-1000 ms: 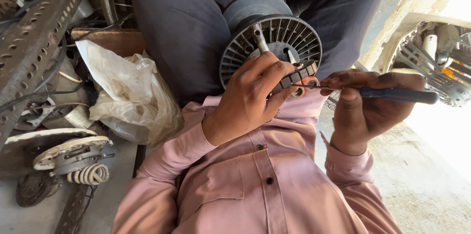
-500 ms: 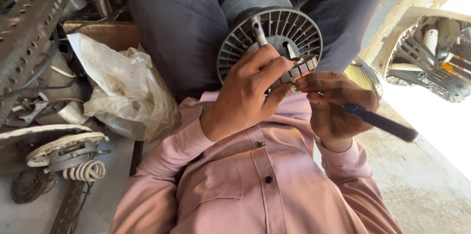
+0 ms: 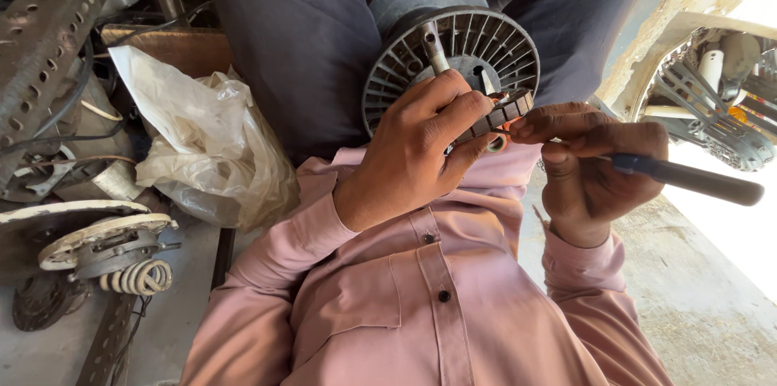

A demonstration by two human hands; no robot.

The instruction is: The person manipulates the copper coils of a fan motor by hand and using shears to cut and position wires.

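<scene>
The left hand (image 3: 417, 151) has its grip closed on the near rim of the finned motor (image 3: 450, 58) in the lap; to its right, the right hand (image 3: 595, 163) pinches a screwdriver (image 3: 688, 178). The tip, hidden between the fingers, could slip and jab them.

Pink button-up shirt, long cuffed sleeves, 2 dark buttons; dark trousers.

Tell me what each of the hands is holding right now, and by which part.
The left hand grips the finned grey motor rotor at its near rim. The right hand holds a dark-handled tool by the front of its handle, tip at the rotor.
</scene>
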